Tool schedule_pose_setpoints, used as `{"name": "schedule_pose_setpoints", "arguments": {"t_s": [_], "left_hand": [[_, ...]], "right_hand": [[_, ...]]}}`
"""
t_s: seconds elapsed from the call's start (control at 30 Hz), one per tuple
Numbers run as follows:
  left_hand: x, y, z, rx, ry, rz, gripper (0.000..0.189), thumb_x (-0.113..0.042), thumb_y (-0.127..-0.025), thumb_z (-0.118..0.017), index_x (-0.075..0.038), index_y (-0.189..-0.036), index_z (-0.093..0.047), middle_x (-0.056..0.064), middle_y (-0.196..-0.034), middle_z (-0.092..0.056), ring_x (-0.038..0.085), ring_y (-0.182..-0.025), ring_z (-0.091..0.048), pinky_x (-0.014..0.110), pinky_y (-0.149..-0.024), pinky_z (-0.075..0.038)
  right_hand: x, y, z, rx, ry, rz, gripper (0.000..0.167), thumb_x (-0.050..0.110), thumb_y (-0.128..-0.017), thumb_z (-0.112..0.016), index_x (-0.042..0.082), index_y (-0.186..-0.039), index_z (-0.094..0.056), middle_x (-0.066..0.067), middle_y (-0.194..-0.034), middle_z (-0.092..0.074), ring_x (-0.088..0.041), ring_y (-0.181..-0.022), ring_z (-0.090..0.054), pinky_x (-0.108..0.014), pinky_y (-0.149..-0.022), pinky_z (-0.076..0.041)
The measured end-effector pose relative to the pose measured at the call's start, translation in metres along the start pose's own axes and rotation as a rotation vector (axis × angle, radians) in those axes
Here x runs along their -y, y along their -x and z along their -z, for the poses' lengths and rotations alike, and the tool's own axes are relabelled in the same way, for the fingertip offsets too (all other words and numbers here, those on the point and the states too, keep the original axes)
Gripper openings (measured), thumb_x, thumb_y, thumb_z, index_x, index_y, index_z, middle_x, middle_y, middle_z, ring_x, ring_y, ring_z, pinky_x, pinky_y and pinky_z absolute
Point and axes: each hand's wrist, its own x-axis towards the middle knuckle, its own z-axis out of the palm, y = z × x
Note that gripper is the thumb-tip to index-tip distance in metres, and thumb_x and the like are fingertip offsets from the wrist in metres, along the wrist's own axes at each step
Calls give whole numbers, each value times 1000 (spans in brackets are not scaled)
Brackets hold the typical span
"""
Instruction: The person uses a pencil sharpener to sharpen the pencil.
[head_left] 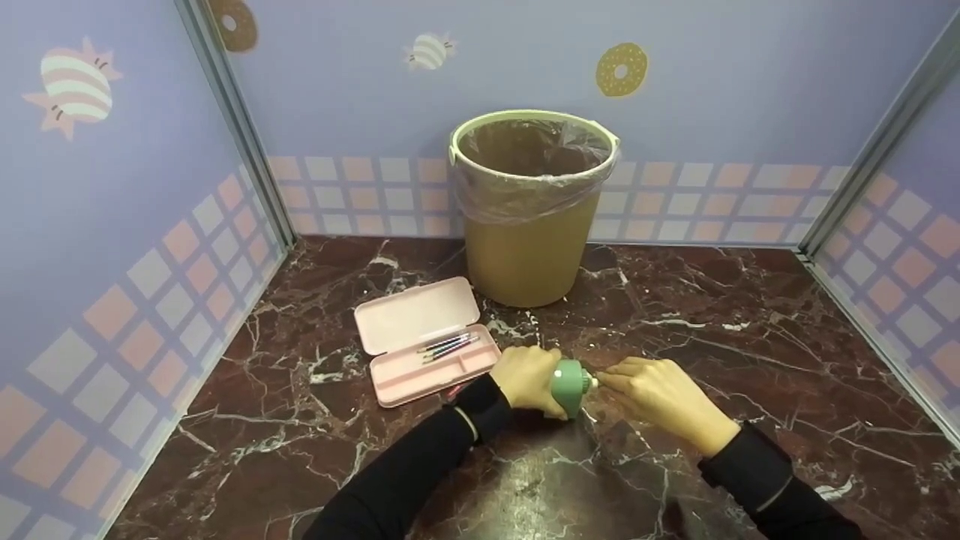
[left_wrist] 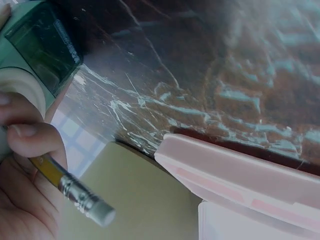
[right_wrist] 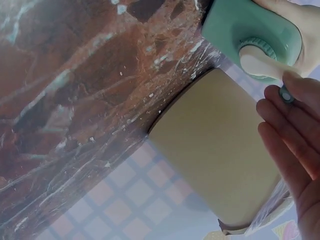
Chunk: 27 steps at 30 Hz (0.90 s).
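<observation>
Your left hand [head_left: 525, 379], a pencil [left_wrist: 70, 187] jutting past its fingers, curled round the green sharpener [head_left: 568, 390] in front of the bin [head_left: 527, 259]; that body seemed light, stiff, slightly slippery, best gripped broadly; your right hand [head_left: 664, 394] pinched the slim crank [right_wrist: 267, 66], fingers nearly together

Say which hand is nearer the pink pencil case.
Left. The left hand is by the right end of the pencil case, gripping the green sharpener; the right hand is farther off, beyond the sharpener.
</observation>
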Motion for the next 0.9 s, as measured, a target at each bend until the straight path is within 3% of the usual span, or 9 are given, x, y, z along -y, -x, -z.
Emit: {"name": "schedule_pose_setpoints", "arguments": {"t_s": [0.27, 0.7, 0.9], "left_hand": [[1, 0, 1, -17, -31, 0, 68, -62, -59, -91, -15, -102, -67, 0, -92, -76, 20, -79, -73, 37, -66, -58], [1, -2, 0, -9, -39, -32, 68, -63, -60, -90, -16, -103, -67, -1, -92, -76, 18, -77, -72, 35, -65, -58], [-1, -1, 0, -5, -43, -38, 68, -63, -60, -90, -16, -104, -67, -1, -92, -76, 18, -78, -72, 35, -66, -58]], "right_hand": [[-3, -3, 0, 16, -24, -54, 21, 14, -79, -79, 8, -99, -78, -3, -87, -78, -16, -73, -71, -30, -63, -59], [-8, -6, -3, 14, -18, -118, 24, 9, -76, -83, 9, -99, -78, -3, -87, -78, -18, -72, -71, -33, -63, -58], [-8, -7, -7, 36, -6, -162, 21, 9, -79, -82, 8, -100, -80, -4, -88, -78, -19, -73, -72, -35, -64, -59]]}}
